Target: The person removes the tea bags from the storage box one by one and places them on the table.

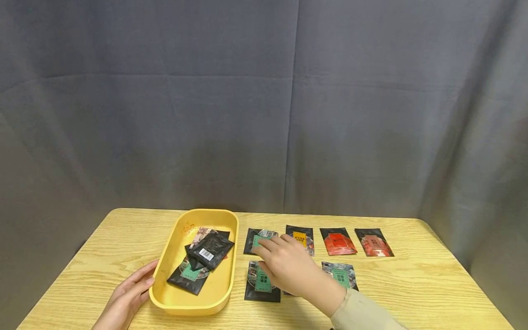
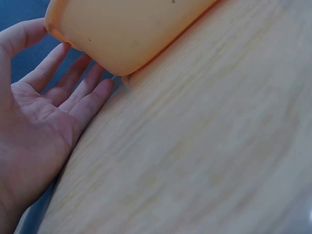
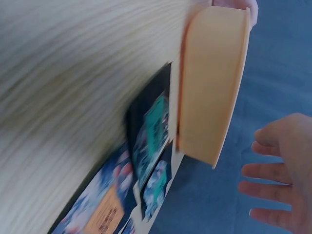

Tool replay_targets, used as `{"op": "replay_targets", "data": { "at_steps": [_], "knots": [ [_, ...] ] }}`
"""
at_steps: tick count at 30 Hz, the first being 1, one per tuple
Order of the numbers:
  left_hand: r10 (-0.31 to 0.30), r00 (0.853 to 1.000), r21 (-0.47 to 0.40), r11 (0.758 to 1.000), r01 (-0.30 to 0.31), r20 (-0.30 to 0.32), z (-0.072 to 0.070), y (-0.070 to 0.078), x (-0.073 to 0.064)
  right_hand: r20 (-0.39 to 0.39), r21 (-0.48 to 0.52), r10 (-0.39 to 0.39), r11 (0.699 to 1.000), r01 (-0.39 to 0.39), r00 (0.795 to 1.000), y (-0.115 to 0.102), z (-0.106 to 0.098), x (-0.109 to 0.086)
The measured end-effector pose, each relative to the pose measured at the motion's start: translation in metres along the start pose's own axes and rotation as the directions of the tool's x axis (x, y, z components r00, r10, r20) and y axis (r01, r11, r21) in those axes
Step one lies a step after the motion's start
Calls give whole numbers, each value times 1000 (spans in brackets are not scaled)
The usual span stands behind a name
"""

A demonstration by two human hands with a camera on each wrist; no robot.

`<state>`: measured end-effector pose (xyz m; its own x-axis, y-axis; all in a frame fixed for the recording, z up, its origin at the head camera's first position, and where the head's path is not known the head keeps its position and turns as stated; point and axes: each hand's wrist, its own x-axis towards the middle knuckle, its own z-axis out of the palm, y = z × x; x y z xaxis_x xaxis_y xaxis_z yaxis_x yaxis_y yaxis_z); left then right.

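A yellow plastic bin (image 1: pixel 232 275) stands at the left of the table, with several black packets (image 1: pixel 211 251) lying loosely in it. My left hand (image 1: pixel 129 293) touches the bin's near left side; in the left wrist view its fingers (image 2: pixel 90 95) are extended against the bin's edge. My right hand (image 1: pixel 288 263) is over the packets right of the bin, its fingers loose and nothing seen in them. Beneath it lie a green-labelled packet (image 1: pixel 262 280) and another green-labelled packet (image 1: pixel 253 239), partly covered. The right wrist view shows the right hand (image 3: pixel 278 170) apart from the bin.
In the back row lie a yellow-labelled packet (image 1: pixel 299 233), a red-labelled packet (image 1: pixel 338 241) and a pink-labelled packet (image 1: pixel 374 243). A further green-labelled packet (image 1: pixel 340 275) is in the front row, beside one mostly hidden by the right arm. A grey curtain (image 1: pixel 264 114) hangs behind the wooden table (image 1: pixel 429 284).
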<state>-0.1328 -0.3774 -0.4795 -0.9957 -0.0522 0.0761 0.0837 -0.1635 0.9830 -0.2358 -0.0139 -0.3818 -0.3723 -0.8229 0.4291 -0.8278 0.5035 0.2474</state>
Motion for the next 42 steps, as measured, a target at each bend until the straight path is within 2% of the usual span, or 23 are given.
{"op": "replay_targets", "data": {
  "at_steps": [7,11,14,19,30,35,42],
  "knots": [
    [-11,1000,-1,1000,11,-10,0,-1,2,-6,-22,11,1000,-11,1000,-9,6,23],
    [13,1000,-10,1000,-13,11,0,-1,0,7,-35,22,999,-21,1000,-14,9,36],
    [23,999,-15,1000,-23,23,0,0,0,17,-12,40,999,-40,999,-16,12,45],
    [-7,1000,-8,1000,7,14,1,-1,2,32,31,61,998,-62,998,-21,17,58],
    [13,999,-12,1000,-12,39,-3,-2,1,29,-8,25,1000,-24,999,-36,32,87],
    [0,999,-12,1000,1,44,-3,-2,1,62,-27,28,999,-26,998,-42,42,97],
    [-26,999,-1,1000,26,31,-4,-2,1,122,-1,42,999,-42,992,-45,55,104]
  ]
}}
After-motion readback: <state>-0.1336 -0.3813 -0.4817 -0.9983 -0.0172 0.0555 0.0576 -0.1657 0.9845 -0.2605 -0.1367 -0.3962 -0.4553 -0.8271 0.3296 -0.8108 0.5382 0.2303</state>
